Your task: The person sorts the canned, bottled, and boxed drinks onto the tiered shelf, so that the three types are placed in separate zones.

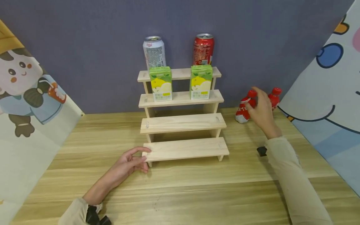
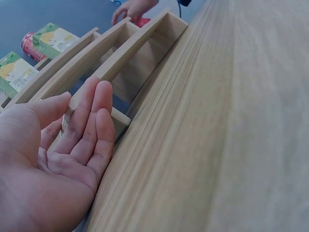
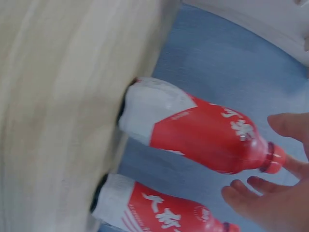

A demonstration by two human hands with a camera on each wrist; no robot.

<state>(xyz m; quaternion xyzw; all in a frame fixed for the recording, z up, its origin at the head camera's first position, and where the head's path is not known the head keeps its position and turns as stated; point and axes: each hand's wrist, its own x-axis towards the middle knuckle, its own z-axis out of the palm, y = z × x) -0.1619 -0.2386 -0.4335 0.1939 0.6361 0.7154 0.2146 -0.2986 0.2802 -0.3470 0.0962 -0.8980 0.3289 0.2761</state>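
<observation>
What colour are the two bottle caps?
Both bottle caps are red; the head view shows them best.

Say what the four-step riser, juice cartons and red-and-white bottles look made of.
Four-step riser: wood, pale and likely unvarnished, going by the visible grain.
Juice cartons: probably coated paperboard, printed, judging by flat faces.
Red-and-white bottles: likely plastic, semi-gloss, from faint highlights near the neck; sleeve or direct print, can't tell.

Seemingly a shop-style display booth: a wood-grain counter [image 1: 185,193] with a dark wall [image 1: 112,50] along its back edge, cartoon-printed panels [image 1: 309,90] along both side edges, a stepped wooden rack [image 1: 184,150] bearing cans [image 1: 203,50] and juice cartons [image 1: 161,84], and red bottles [image 1: 242,111] near the back right corner.
</observation>
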